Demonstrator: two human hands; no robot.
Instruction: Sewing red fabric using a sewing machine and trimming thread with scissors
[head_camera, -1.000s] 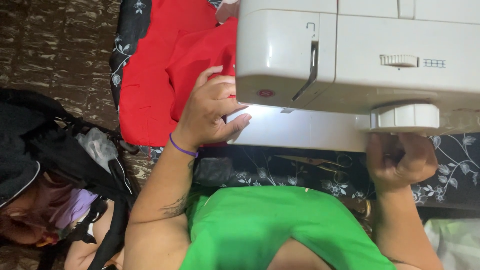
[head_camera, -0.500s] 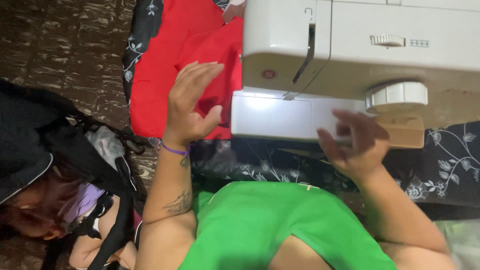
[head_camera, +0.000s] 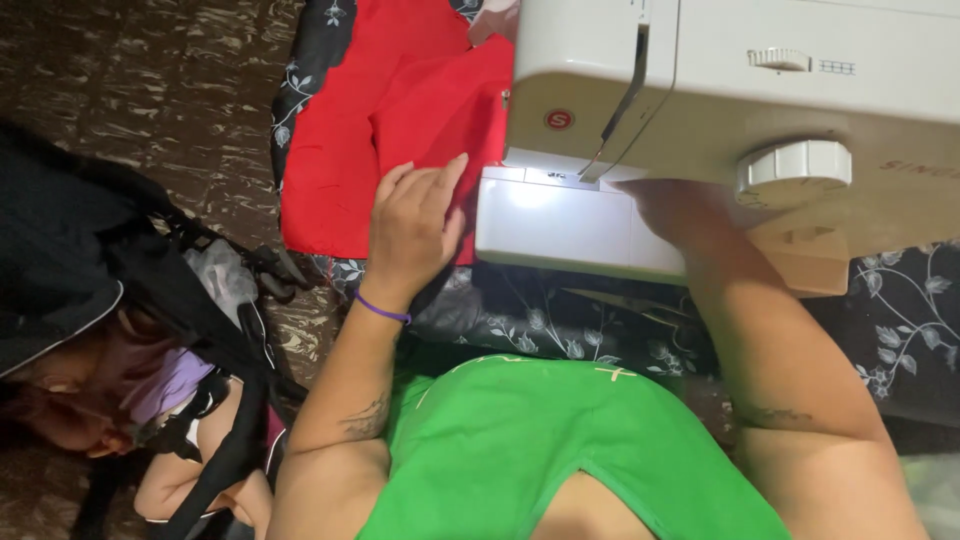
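Red fabric (head_camera: 400, 120) is the thing your hands work on, and in the head view, the only view there is, it lies spread on the bench (head_camera: 900, 300), which is covered by a dark cloth with a pale leaf pattern. The picture is turned on its side, so the fabric runs from the far, upper-left part of the frame toward the white sewing machine (head_camera: 720, 90), its long axis leading in under the lit needle area of the machine. Your left hand (head_camera: 412, 232) rests flat on the near edge of the fabric, fingers stretched out and together, pressing rather than gripping, with a purple band (head_camera: 380, 308) round the wrist. It touches the cloth just beside the machine's white base (head_camera: 560, 225). Your right hand (head_camera: 665, 205) lies on the other side, tucked under the machine's arm near the round dial (head_camera: 795, 165), and most of it is hidden by the machine body, so you cannot tell whether it is loose, closed, or touching the fabric at all. Of the two, your left hand is plainly the nearer to the fabric and the only one shown in contact with it; the fabric lies ahead and outward from that hand. Your green shirt (head_camera: 520, 450) fills the lower frame, and a black bag (head_camera: 90, 260) with straps sits on the patterned floor (head_camera: 130, 90) to your left, well apart from the fabric.
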